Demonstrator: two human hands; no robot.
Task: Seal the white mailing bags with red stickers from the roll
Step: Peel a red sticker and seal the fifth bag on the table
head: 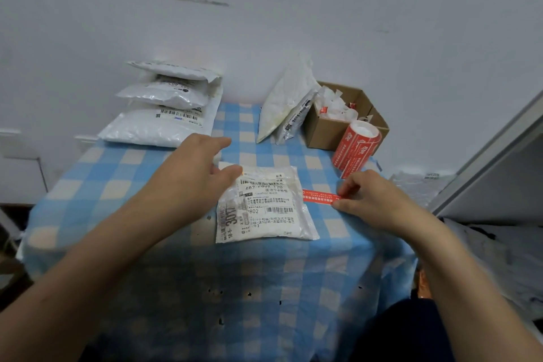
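Currently my right hand [373,200] pinches the right end of a red sticker [318,196] between thumb and fingertips. The strip runs leftward from that hand to the right edge of the white mailing bag [264,214], which lies flat, label up, on the checked surface [117,185]. My left hand [194,167] is released, fingers straight, thumb over the bag's far left corner; contact unclear. The sticker roll [357,147] stands just beyond my right hand, against a cardboard box [326,132]. Stacked bags [164,109] lie beyond my left hand.
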